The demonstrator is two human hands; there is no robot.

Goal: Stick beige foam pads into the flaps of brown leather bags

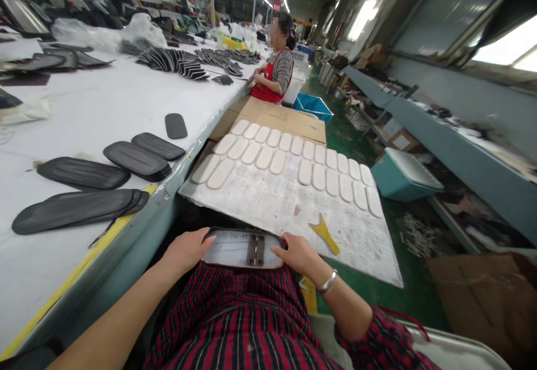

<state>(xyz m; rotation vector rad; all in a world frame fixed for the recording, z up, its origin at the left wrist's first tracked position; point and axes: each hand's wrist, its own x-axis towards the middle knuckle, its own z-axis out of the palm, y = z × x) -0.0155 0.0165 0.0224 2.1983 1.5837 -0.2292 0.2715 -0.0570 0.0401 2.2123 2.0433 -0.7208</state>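
Observation:
Across my lap lies an oval panel (230, 250) with a dark rim, a pale face and a dark metal hinge (255, 249) on it. My left hand (191, 250) grips its left end, thumb over the rim. At the right end my right hand (296, 251) holds it the same way, thumb on the face and fingers behind. Just beyond, a grey board (260, 205) carries rows of pale oval pieces (264, 156) with rims. A yellow forked tool (325, 236) rests on that board, nearest my right hand.
On the white table (75, 118) at left lie stacks of black oval pieces (84, 172). A person in a red apron (268, 88) sits beyond the cardboard (281, 118). Blue crate (312, 106), teal bin (403, 174) and a long shelf (444, 146) stand on the right.

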